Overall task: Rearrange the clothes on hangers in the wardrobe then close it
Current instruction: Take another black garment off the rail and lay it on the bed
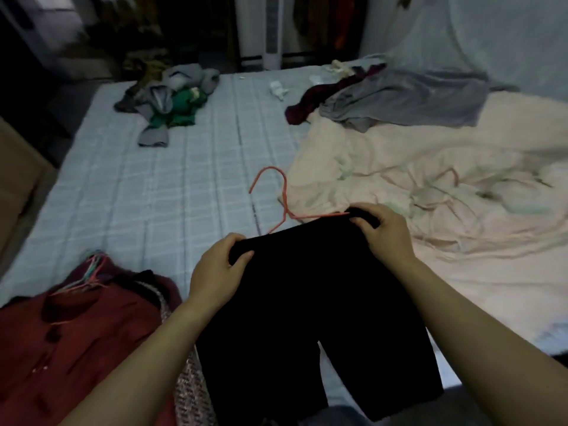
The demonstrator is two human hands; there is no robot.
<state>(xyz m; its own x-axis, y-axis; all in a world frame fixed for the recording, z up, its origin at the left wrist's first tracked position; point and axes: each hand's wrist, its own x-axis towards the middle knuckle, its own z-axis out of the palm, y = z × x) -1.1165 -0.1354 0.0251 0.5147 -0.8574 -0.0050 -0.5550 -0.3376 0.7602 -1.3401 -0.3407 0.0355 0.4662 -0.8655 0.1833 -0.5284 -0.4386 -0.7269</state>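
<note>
A pair of black shorts (307,302) hangs over the near edge of the bed, legs toward me. My left hand (218,272) grips the left end of its waistband. My right hand (384,232) pinches the right end of the waistband. A pink wire hanger (278,198) lies on the bed just beyond the waistband, its hook pointing away from me and its right arm running under the cloth by my right hand. The open wardrobe (322,23) with hanging clothes stands dark at the far side of the bed.
A dark red garment with several thin hangers (76,318) lies at the near left. A cream blanket (430,186) covers the bed's right side. Piles of grey and green clothes (172,103) and grey and maroon clothes (384,96) lie at the far end.
</note>
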